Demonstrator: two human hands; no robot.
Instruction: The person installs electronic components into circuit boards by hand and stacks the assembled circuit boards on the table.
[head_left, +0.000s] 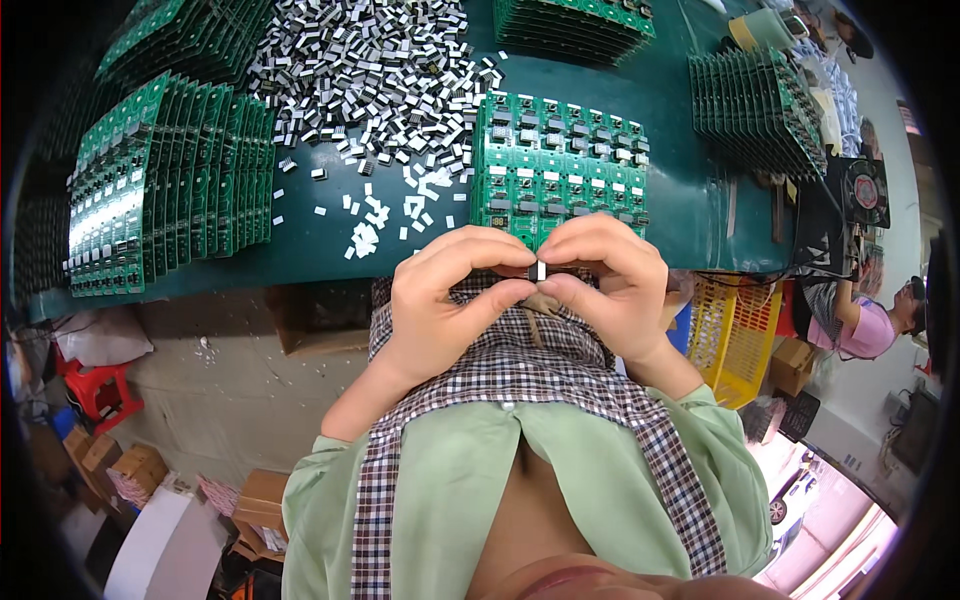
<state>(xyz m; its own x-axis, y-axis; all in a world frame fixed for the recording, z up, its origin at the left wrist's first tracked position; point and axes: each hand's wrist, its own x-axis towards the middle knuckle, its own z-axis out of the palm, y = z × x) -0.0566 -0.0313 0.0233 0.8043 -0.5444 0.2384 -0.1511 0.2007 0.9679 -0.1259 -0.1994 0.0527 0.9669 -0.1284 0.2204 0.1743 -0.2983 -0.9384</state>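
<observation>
Black-and-white rectangular block (541, 271), seemingly lengthwise away from body, pinched midway between fingers (490, 252) of left hand (430, 295) and right hand (630, 290).

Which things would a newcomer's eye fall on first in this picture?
Probably the large heap of small black-and-white electronic components, spread over the dark green table left of centre. Then the row of upright green circuit boards at the table's left. Near the centre, the left hand and right hand pinch one small black-and-white component between fingertips.
</observation>
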